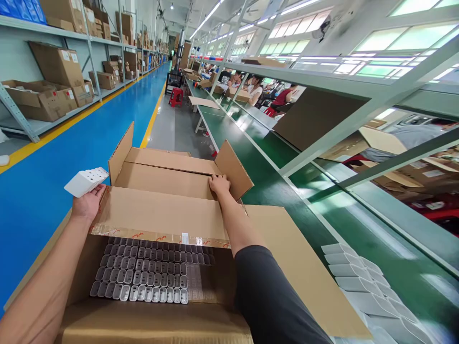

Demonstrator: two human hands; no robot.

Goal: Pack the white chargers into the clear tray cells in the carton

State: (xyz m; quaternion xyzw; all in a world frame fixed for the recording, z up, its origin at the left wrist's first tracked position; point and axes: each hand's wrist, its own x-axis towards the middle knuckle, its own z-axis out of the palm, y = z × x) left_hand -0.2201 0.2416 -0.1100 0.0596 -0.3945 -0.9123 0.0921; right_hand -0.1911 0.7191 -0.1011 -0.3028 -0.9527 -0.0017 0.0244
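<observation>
My left hand (88,203) holds a small white piece with dark holes in its face (86,181), beside the left edge of an open cardboard box (161,210). My right hand (219,184) reaches into that box at its far right corner, fingers bent over the inner edge; whether they grip anything is hidden. Under this box, nearer to me, a larger open carton (150,320) holds several rows of small grey-white rectangular cups (143,272), with a bare strip of its bottom at the right.
Several white curved parts (369,282) lie on the green bench (251,167) at the right. A carton flap (301,267) sticks out toward them. Metal framing (340,114) rises over the bench. Shelves with boxes (53,62) line the left; people sit farther back.
</observation>
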